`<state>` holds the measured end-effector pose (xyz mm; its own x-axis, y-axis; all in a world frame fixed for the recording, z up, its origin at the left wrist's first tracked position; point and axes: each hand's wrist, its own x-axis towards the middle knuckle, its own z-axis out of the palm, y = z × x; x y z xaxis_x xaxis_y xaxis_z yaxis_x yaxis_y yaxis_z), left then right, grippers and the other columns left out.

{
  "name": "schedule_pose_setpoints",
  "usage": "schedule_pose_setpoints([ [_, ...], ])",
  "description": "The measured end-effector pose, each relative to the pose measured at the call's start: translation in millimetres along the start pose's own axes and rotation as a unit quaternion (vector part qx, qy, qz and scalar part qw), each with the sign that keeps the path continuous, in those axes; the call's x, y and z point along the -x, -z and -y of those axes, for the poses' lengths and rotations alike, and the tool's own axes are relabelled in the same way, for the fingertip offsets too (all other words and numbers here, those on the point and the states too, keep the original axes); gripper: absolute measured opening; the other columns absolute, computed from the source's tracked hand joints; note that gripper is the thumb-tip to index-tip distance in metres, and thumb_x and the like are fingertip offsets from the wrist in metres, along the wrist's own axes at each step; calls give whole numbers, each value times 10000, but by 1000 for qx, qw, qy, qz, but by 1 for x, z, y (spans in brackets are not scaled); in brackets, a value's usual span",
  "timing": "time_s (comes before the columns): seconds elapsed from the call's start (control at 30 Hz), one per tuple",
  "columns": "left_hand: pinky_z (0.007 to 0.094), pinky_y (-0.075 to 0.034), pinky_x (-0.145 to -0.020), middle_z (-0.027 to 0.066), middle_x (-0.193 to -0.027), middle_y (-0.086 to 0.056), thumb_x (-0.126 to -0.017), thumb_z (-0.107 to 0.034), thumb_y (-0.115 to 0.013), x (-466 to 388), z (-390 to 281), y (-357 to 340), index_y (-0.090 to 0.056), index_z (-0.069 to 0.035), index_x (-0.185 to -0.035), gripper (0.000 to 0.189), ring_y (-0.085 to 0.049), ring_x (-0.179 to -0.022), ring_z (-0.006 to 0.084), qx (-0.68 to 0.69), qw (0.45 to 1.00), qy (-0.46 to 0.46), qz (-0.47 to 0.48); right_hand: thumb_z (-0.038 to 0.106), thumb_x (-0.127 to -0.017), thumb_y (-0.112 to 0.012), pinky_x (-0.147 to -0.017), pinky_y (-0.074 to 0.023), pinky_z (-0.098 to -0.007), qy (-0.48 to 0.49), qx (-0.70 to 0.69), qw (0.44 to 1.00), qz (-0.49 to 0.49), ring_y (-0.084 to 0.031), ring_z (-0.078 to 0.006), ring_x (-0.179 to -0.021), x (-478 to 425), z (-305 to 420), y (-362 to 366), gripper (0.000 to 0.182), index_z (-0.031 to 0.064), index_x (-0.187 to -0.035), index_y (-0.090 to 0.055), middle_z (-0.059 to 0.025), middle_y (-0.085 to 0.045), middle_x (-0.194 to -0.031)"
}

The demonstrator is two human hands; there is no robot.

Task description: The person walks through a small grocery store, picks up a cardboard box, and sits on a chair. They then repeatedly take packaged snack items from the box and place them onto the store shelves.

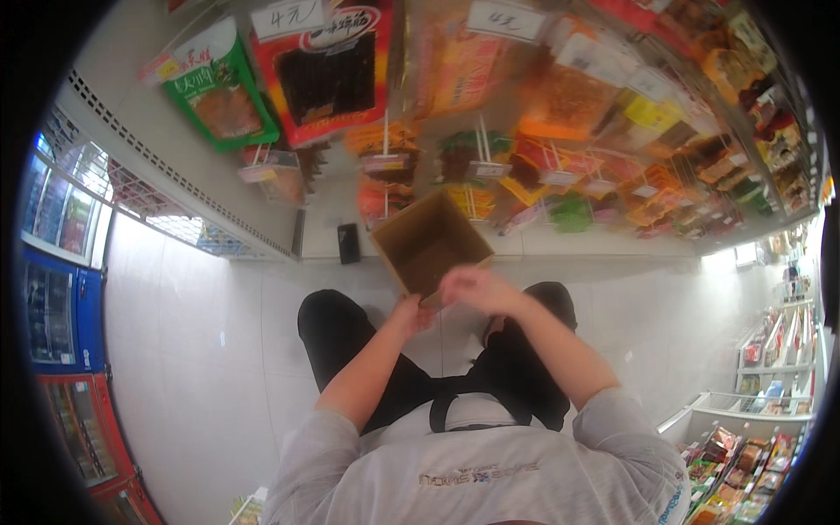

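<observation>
An open cardboard box (430, 246), brown inside, stands tilted on its corner before me, between my knees and the shelf base. My left hand (413, 316) holds the box at its near corner. Blurred by motion, my right hand (474, 289) is over the near right edge of the box, fingers curled; whether it grips anything I cannot tell. No goods can be made out inside the box. Past it, small snack packets (472, 200) hang on metal hooks with price tags.
A black phone-like object (349, 243) lies on the shelf's base ledge (315, 239), left of the box. Larger snack bags (220, 88) hang overhead. Blue and red drink coolers (90, 315) line the left side; racks of packets (755, 459) stand at the right.
</observation>
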<state>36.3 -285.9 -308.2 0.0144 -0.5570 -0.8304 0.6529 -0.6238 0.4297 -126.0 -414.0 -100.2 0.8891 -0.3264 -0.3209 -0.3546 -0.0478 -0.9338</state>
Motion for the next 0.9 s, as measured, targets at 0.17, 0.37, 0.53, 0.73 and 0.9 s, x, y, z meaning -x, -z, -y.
schedule_pose_setpoints([
  [0.17,497,-572,-748,131,-963,-668,-1073,-385,-402,-16,28,-10,-546,-51,-1208,388,-690,-874,329,108,993,30,-25,180,-1049,-586,-883,-568,-338,227,-190,858,-419,-696,-187,-947,-43,88,87,202,11,-1154,-623,-102,-709,-1010],
  [0.37,510,-564,-803,144,-1021,-677,-1095,-424,-371,-9,53,-11,-516,-34,-1270,451,-688,-949,336,113,992,37,30,331,-946,-749,-1040,-496,-393,275,30,792,-544,-555,-276,-1288,-111,170,146,779,-39,-1498,-343,-223,-488,-1462],
  [0.53,484,-575,-764,152,-1036,-686,-1094,-421,-383,-3,40,18,-496,-24,-1299,460,-695,-930,319,16,999,32,34,470,-839,-835,-1099,-451,-439,155,-8,832,-533,-421,-352,-1439,-138,194,171,1127,-57,-1585,-177,-285,-300,-1607],
  [0.73,465,-583,-690,165,-1042,-687,-1085,-405,-402,0,32,30,-485,-16,-1306,455,-706,-882,320,-13,1000,-22,1,499,-823,-833,-1072,-473,-433,168,62,761,-624,-519,-383,-1357,-168,177,191,1083,-68,-1549,-264,-307,-496,-1467],
  [0.9,467,-580,-686,171,-1053,-684,-1082,-392,-409,-3,36,28,-482,-10,-1306,449,-703,-872,319,-13,1000,-14,3,511,-830,-821,-1053,-490,-439,176,-27,779,-601,-560,-366,-1305,-182,167,179,998,-48,-1509,-350,-290,-519,-1448],
])
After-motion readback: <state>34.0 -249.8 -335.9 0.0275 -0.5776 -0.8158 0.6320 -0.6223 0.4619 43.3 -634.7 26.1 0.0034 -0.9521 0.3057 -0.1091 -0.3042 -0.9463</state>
